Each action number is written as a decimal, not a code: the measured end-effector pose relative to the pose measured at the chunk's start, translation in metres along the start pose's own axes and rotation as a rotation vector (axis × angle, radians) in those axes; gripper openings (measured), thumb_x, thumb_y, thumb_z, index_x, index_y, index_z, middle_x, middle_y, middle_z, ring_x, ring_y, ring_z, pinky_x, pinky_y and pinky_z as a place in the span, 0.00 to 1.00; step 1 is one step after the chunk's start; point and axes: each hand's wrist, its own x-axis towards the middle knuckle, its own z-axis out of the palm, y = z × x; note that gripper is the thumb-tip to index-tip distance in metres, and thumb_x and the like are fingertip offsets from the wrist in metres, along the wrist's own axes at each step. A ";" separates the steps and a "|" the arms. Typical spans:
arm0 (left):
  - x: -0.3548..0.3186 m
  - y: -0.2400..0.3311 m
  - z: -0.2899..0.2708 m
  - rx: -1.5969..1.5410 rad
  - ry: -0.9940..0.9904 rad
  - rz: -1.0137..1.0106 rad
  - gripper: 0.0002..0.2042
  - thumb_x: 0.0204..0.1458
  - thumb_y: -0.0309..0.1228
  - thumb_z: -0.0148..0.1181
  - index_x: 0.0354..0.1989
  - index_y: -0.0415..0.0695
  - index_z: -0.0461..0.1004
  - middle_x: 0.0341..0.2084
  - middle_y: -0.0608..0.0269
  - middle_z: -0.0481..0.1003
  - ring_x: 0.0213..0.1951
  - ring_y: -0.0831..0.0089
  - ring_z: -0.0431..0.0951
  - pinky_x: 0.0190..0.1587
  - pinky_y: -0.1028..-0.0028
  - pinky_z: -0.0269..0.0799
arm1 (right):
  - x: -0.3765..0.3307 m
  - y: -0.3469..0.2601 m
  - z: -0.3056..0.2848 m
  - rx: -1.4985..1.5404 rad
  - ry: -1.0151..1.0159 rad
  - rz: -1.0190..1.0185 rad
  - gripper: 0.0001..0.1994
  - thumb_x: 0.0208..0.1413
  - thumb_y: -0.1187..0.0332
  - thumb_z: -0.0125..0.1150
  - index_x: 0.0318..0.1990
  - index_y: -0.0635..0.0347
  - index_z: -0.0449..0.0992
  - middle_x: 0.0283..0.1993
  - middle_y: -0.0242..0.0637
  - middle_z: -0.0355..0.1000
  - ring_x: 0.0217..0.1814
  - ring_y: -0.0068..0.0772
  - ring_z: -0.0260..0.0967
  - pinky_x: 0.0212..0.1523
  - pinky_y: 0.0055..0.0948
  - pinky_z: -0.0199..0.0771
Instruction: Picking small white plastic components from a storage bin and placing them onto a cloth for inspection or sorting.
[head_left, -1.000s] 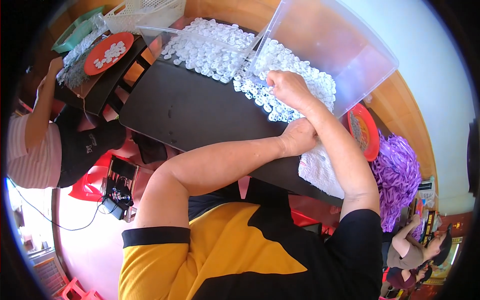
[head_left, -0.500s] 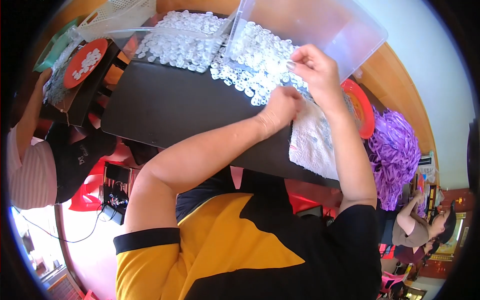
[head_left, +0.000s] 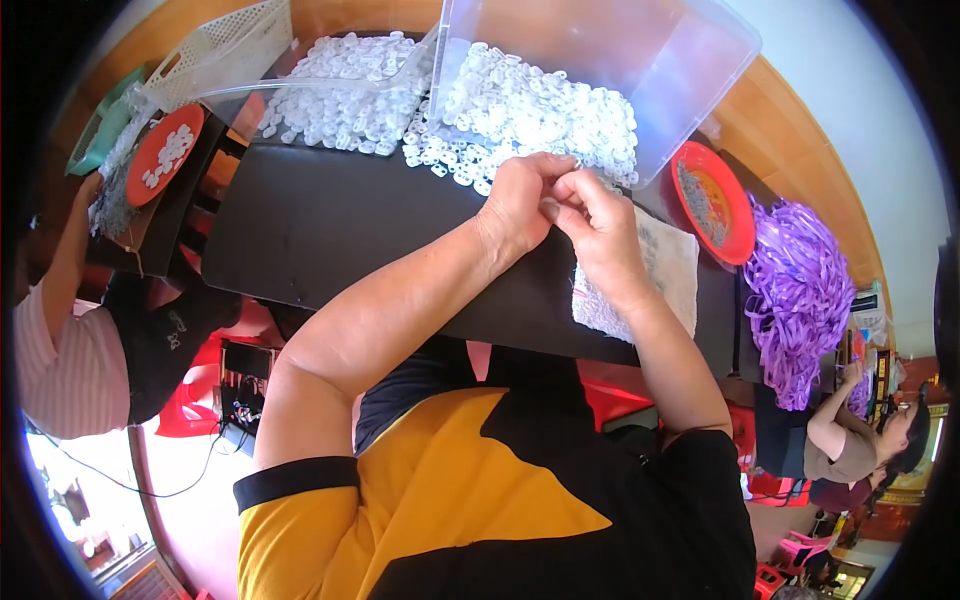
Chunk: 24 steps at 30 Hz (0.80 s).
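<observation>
My left hand [head_left: 520, 203] and my right hand [head_left: 603, 235] meet over the dark table [head_left: 375, 225], fingertips pinched close together. Whatever they hold is too small or too hidden to name. Just beyond them, small white oval plastic pieces [head_left: 540, 105] with holes lie heaped in a clear plastic bin [head_left: 690, 70] tipped on its side. Some have spread onto the table in front of it. A white cloth [head_left: 668, 262] lies partly under my right wrist.
A second clear bin [head_left: 225, 92] holds more white pieces. At right stand a red bowl [head_left: 742, 235] with small grey bits and a heap of purple ribbon [head_left: 800, 300]. Far left, a person's arm [head_left: 65, 240] reaches toward a red plate [head_left: 140, 165] of white pieces.
My right hand has come down and left from in front of the tipped bin to meet my left hand. My left hand has shifted slightly left. The view has moved a little.
</observation>
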 end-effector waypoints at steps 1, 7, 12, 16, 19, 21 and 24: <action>0.000 0.000 0.000 0.003 0.002 -0.003 0.04 0.56 0.25 0.52 0.34 0.36 0.70 0.30 0.56 0.73 0.36 0.64 0.74 0.45 0.65 0.71 | 0.001 0.000 0.000 -0.065 0.004 -0.041 0.05 0.50 0.81 0.56 0.33 0.62 0.69 0.27 0.41 0.73 0.30 0.40 0.74 0.32 0.32 0.73; -0.007 0.003 0.009 0.063 0.029 -0.056 0.06 0.56 0.27 0.52 0.34 0.36 0.69 0.32 0.52 0.75 0.37 0.62 0.75 0.46 0.65 0.71 | -0.001 -0.010 -0.005 -0.679 -0.090 -0.301 0.04 0.46 0.79 0.56 0.28 0.61 0.68 0.27 0.43 0.70 0.33 0.48 0.71 0.31 0.39 0.71; -0.003 0.002 0.005 0.145 0.010 -0.030 0.05 0.56 0.26 0.52 0.34 0.36 0.71 0.32 0.55 0.75 0.36 0.66 0.75 0.45 0.68 0.71 | -0.005 -0.005 -0.006 -0.741 -0.030 -0.365 0.03 0.47 0.78 0.56 0.28 0.61 0.68 0.24 0.41 0.67 0.30 0.43 0.70 0.29 0.40 0.68; -0.008 -0.002 0.013 0.339 0.054 0.145 0.05 0.54 0.26 0.57 0.33 0.38 0.72 0.26 0.61 0.74 0.27 0.72 0.75 0.31 0.73 0.71 | -0.004 0.006 -0.018 -0.197 0.144 -0.016 0.03 0.50 0.73 0.60 0.30 0.63 0.74 0.26 0.41 0.72 0.25 0.35 0.69 0.29 0.33 0.68; -0.015 0.000 0.021 0.497 0.028 0.179 0.06 0.55 0.28 0.57 0.35 0.37 0.72 0.27 0.60 0.75 0.29 0.72 0.76 0.33 0.73 0.72 | 0.004 0.001 -0.043 0.197 0.205 0.284 0.08 0.58 0.68 0.58 0.32 0.65 0.75 0.22 0.28 0.68 0.24 0.17 0.61 0.26 0.23 0.62; -0.017 0.000 0.019 0.613 -0.011 0.193 0.07 0.56 0.29 0.56 0.36 0.36 0.73 0.26 0.60 0.76 0.28 0.72 0.77 0.34 0.73 0.72 | 0.008 0.001 -0.049 0.293 0.201 0.362 0.08 0.58 0.68 0.58 0.31 0.64 0.76 0.21 0.25 0.66 0.22 0.15 0.60 0.23 0.18 0.55; -0.019 0.000 0.022 0.699 -0.019 0.194 0.08 0.56 0.29 0.56 0.35 0.36 0.73 0.25 0.61 0.75 0.28 0.72 0.77 0.33 0.74 0.72 | 0.009 0.006 -0.052 0.364 0.201 0.401 0.07 0.57 0.68 0.59 0.31 0.62 0.76 0.21 0.25 0.66 0.22 0.13 0.59 0.21 0.17 0.51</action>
